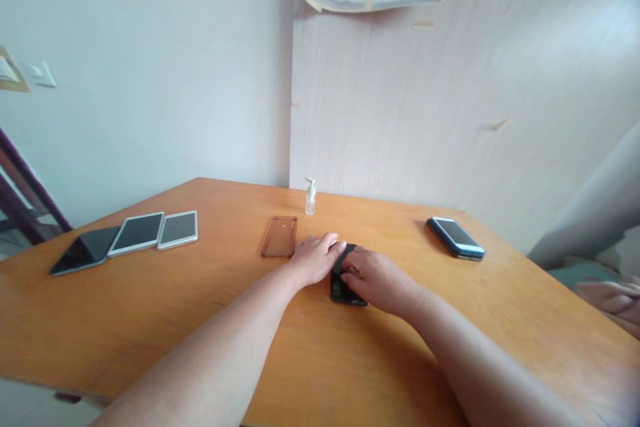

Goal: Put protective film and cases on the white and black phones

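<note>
A black smartphone [345,291] lies flat on the wooden table in front of me, its screen partly covered by my hands. My left hand [316,259] holds the phone at its upper left edge, with the thumb reaching over the top. Over the right part of the screen, my right hand [375,275] presses down with its fingers bent together. Whatever those fingers pinch, if anything, is hidden. Just left of my left hand is a clear brownish phone case [280,236], apart from the phone.
A small pump bottle [311,197] stands behind the hands. At the left lie a dark tablet [86,250], a white tablet [137,234] and a smaller white device [178,229]. Stacked phones [456,238] lie at the right on the table [210,320].
</note>
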{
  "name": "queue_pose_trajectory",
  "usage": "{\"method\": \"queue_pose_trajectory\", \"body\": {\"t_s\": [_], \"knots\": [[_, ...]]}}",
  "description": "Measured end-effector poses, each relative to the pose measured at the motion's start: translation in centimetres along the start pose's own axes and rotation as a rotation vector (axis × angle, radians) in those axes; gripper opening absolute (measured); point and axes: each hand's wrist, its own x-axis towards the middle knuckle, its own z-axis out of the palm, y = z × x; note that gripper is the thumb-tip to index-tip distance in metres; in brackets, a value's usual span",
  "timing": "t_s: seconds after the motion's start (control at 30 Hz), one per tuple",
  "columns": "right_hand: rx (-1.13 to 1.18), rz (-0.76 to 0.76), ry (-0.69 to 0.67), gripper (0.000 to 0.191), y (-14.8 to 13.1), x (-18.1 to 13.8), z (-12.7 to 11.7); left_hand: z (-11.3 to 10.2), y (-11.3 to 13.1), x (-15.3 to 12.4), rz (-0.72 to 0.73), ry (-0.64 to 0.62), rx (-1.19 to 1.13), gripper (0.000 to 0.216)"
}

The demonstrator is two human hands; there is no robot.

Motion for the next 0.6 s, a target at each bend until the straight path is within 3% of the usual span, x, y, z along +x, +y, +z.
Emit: {"method": "queue_pose_trajectory", "body": {"t_s": [0.07, 0.13, 0.37, 0.6], "knots": [[0.080, -0.121, -0.038, 0.017, -0.6, -0.3, -0.1, 0.1, -0.1, 0.0, 0.009, 0.003, -0.006, 0.058], [0.110, -0.129, -0.038, 0.022, -0.2, -0.3, 0.1, 0.2, -0.2, 0.1, 0.016, 0.007, -0.003, 0.059], [0.003, 0.148, 0.088, 0.015, 3.3, 1.0, 1.3, 0.2, -0.3, 0.0, 0.022, 0.003, -0.012, 0.065], [-0.018, 0.206, 0.087, 0.012, 2.5, 1.1, 1.7, 0.2, -0.4, 0.1, 0.028, 0.013, -0.008, 0.064]]}}
